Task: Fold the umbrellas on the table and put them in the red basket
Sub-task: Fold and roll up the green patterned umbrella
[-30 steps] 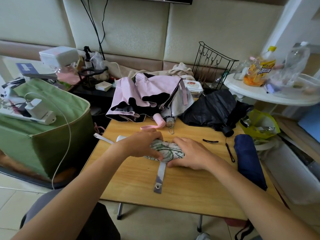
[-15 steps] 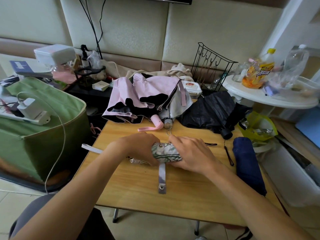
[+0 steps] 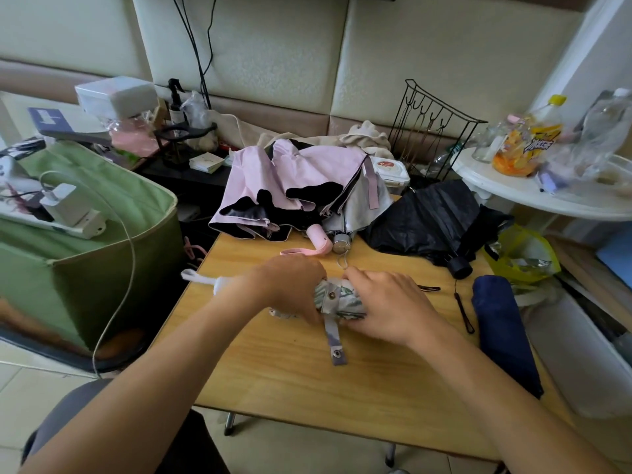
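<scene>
Nearest me on the wooden table [image 3: 273, 381], the grey closing strap [image 3: 334, 340] of the leaf-print umbrella [image 3: 338, 301] lies loose toward me, its snap facing up. My left hand [image 3: 290, 289] curls round the rolled umbrella at its handle end, and my right hand [image 3: 386, 307] wraps over the canopy from the other side. To the right, near the table's edge, lies a folded navy umbrella [image 3: 502, 333]. Farther back a pink umbrella [image 3: 290, 186] sprawls unfolded on the left, and a black umbrella [image 3: 431, 220] sits half-collapsed on the right. I see no red basket from here.
</scene>
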